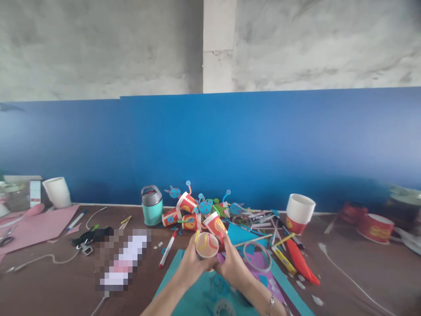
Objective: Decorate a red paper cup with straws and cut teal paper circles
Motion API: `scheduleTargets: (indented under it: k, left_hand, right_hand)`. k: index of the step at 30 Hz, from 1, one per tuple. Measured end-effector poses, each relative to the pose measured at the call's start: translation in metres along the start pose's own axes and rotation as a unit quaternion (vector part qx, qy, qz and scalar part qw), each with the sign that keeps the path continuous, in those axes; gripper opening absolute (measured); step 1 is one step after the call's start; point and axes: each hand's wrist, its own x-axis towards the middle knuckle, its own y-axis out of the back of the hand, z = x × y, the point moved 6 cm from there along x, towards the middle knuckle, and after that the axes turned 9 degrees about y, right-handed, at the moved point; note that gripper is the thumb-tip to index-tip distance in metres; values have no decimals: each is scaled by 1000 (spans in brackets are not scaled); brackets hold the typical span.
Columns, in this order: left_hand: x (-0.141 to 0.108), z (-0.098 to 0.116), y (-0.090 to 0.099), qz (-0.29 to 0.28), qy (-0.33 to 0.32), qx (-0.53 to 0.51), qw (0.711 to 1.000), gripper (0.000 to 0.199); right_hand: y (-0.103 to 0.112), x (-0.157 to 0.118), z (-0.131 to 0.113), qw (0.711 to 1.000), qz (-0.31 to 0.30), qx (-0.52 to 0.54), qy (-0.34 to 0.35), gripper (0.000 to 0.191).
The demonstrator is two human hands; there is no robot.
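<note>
A paper cup [207, 251] with its open rim turned up toward me is held between both hands over the teal sheet [184, 285]. My left hand [190, 265] wraps round its left side. From the right, my right hand [232, 265] closes on it, thumb near the cup's front. Yellow and red strips, perhaps straws, show at the cup's rim and inside. Just beyond the hands lies a heap of red-and-white paper cups [189, 220] with bent straws and blue paper shapes. The underside of the held cup is hidden by my fingers.
A teal-lidded flask [152, 207] stands left of the heap, with a red-capped marker [168, 249] nearby. To the right are a tape roll [257, 256], a yellow cutter [283, 260], a red pointed object [300, 262] and stacked white cups [299, 213]. Pink paper [49, 226] lies far left.
</note>
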Motion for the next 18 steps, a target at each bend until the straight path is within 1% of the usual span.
scheduleTargets:
  k: [2,3,6,8,11,14,16,18]
  left_hand:
    - [1,0,3,5,-14,-47,999,97]
    - [1,0,5,12,-22,-79,997,95]
    - [3,-2,15,50,-32,-183,981,74]
    - [5,-5,22,79,-23,-216,973,71]
    - [7,-11,29,118,-3,-188,975,61]
    - [9,-12,28,129,12,-135,982,57]
    - [9,-7,25,128,-4,-89,988,55]
    - [8,2,24,145,-33,-27,989,51]
  right_hand:
    - [1,2,-4,999,4,21,-33,78]
    - [2,3,-5,998,9,28,-50,75]
    - [6,4,-5,995,27,29,-95,73]
    - [5,3,-4,995,23,25,-95,76]
    - [-1,0,0,998,0,13,-60,81]
    - [-7,-5,3,1000,-19,-8,-15,80]
    - [-8,-7,4,999,-28,-15,5,79]
    - [-9,-8,4,999,-32,-20,11,80]
